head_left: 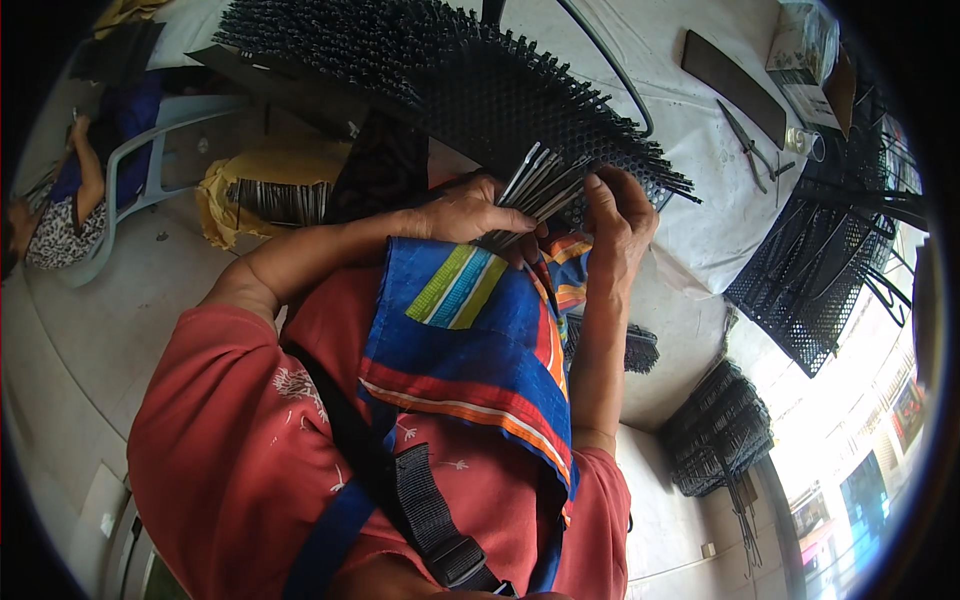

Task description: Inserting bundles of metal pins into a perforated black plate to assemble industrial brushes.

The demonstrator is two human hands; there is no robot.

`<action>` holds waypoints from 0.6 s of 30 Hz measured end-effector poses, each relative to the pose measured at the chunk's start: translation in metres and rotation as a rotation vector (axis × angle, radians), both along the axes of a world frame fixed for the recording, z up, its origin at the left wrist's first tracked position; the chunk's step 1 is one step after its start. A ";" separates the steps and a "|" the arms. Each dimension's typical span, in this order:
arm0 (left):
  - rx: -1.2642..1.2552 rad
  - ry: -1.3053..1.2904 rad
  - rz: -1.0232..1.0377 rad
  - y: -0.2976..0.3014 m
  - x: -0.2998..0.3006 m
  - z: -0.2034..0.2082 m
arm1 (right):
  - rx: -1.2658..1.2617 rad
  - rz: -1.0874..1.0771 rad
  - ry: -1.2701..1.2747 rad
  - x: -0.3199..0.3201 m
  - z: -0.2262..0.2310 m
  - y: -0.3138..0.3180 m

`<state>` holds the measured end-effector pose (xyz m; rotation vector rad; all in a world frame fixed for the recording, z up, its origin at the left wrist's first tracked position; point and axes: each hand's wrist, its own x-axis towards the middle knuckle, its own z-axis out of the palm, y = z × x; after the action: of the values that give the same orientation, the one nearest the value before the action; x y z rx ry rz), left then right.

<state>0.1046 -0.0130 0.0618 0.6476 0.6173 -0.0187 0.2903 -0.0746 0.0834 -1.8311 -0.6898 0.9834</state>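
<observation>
My left hand [462, 212] is closed around a fanned bundle of thin grey metal strips [540, 187], held just above the blue apron [475, 300] with striped trim. The strips point up and to the right, and their lower ends pass into my fist. At the right side of the bundle, my right hand [622, 215] has its thumb and fingers curled together. Whatever lies between those fingertips is too small to make out. Directly beyond both hands stands a black perforated panel [480, 100] with many dark rods sticking up from its holes.
A pale sheet [690, 160] covers the table. Pliers [742, 145], a dark flat bar [733, 90] and a clear cup [805, 143] lie right. Black mesh [810, 270] hangs far right. Left, yellow wrapping [215, 200] holds more strips [280, 200]; another person [90, 190] sits by a chair [150, 150].
</observation>
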 end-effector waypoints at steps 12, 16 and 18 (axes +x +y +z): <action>0.046 -0.051 0.112 -0.004 -0.004 0.006 | 0.056 0.063 0.164 -0.014 -0.007 -0.003; 0.101 -0.072 0.129 -0.005 -0.008 -0.002 | -0.043 -0.041 0.318 -0.027 -0.001 -0.003; 0.128 0.013 0.148 -0.004 -0.009 -0.001 | -0.040 -0.080 0.324 -0.031 -0.002 -0.003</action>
<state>0.0959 -0.0175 0.0609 0.7242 0.6814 0.1562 0.2589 -0.0780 0.0810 -1.6671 -0.3984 1.2123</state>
